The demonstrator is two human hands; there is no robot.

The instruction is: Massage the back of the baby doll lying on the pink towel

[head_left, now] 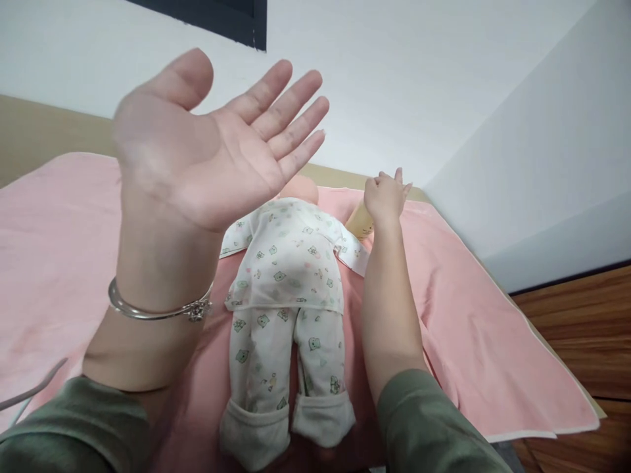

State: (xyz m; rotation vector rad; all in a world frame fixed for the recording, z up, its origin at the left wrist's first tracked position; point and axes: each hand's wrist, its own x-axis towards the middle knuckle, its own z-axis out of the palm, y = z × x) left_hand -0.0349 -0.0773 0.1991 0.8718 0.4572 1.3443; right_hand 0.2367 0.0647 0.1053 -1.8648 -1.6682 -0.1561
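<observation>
A baby doll (288, 289) in white printed pyjamas lies face down on a pink blanket (468, 309), head toward the wall. My left hand (207, 151) is raised close to the camera, palm up, fingers spread, holding nothing; a silver bracelet (158, 309) circles its wrist. My right hand (387, 196) reaches past the doll's right sleeve, fingers curled over the top of a tan bottle (359, 223) that stands by the doll's shoulder. Most of the bottle is hidden behind my hand and the sleeve.
The pink blanket covers a bed against a white wall (419, 79). A wooden floor (586, 335) shows at the right past the bed's edge. A grey cable (29, 393) runs across the blanket at the lower left. A dark window frame (221, 16) sits at the top.
</observation>
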